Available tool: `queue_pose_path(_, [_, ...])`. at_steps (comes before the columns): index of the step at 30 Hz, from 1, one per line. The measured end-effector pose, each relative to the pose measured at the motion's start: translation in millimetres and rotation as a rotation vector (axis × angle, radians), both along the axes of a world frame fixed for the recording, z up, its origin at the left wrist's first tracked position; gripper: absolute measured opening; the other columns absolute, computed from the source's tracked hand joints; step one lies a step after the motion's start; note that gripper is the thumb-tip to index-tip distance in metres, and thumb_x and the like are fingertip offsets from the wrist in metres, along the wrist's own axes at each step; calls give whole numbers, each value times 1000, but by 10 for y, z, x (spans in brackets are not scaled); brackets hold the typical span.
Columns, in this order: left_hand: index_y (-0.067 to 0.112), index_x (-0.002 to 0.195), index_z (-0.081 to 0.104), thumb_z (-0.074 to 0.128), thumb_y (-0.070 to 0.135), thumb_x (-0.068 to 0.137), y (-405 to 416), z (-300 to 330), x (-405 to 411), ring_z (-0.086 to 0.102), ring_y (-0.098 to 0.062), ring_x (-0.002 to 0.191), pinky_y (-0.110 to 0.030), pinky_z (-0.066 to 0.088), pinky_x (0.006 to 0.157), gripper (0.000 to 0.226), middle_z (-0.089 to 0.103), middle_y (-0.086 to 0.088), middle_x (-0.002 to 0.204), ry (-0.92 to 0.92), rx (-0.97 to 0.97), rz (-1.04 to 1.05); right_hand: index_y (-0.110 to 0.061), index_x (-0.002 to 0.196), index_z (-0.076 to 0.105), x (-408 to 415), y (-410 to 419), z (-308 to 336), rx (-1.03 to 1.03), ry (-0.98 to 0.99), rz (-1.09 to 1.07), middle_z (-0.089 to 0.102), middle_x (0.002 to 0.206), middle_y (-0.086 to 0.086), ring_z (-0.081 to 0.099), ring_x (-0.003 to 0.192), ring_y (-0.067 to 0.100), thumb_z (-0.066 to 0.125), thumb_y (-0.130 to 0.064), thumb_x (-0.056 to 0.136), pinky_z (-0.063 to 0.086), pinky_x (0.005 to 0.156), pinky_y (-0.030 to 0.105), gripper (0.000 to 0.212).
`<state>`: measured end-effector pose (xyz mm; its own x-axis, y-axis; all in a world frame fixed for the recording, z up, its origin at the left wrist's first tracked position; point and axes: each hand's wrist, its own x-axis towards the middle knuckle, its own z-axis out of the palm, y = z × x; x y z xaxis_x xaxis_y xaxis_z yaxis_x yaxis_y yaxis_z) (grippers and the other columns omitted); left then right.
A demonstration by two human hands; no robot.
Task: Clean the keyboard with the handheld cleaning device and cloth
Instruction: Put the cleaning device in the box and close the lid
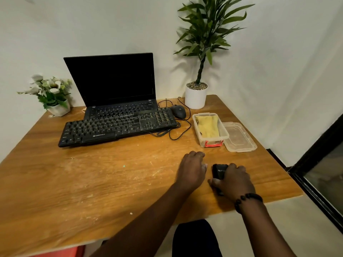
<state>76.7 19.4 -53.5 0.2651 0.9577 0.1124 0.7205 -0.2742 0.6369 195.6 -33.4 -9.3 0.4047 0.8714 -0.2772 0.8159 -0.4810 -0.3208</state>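
Right hand [234, 179] grips the black cleaning device [219, 171] on the wooden table [92, 182], left hand [193, 170] just beside it, fingers curled, holding nothing; keyboard [117, 127] farther back, yellow cloth [208, 126] in clear box [210, 129].

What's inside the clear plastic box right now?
The clear plastic box stands open, its lid beside it. A yellow cloth lies inside. Whatever is under the cloth is hidden.
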Motion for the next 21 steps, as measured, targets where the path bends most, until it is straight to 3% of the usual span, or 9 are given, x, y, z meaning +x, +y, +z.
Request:
queue_pose_path(5, [14,141,50,57,16,98,-169,29,-57,47,-20,126,-38,42,106,44,54,-5,135,-25,-20,-39,-7,124,45,-7,-93,15,119,71,-25,50,120,12,51,111,31,73,-43,75,51,88,41,67])
queue_pose_path(9, [13,141,50,55,6,98,-147,140,-145,53,-17,125,-28,43,101,44,55,-6,136,-90,-3,-24,-13,123,41,-11,17,211,335,153,5,58,114,13,59,102,31,76,-37,77,57,78,47,62])
queue_pose_path(14, [15,145,46,54,5,97,-27,255,-128,49,-17,129,-28,41,103,50,52,-6,142,-150,45,-1,-19,123,41,-14,404,506,519,98,77,61,114,13,60,100,33,74,-35,80,57,76,46,57])
queue_pose_path(21, [16,151,39,52,3,98,313,248,-93,30,-18,146,-31,28,119,56,35,-3,158,-92,92,-56,-23,113,40,-44,1233,506,418,-1,116,60,108,15,57,99,36,69,-31,83,53,74,40,43])
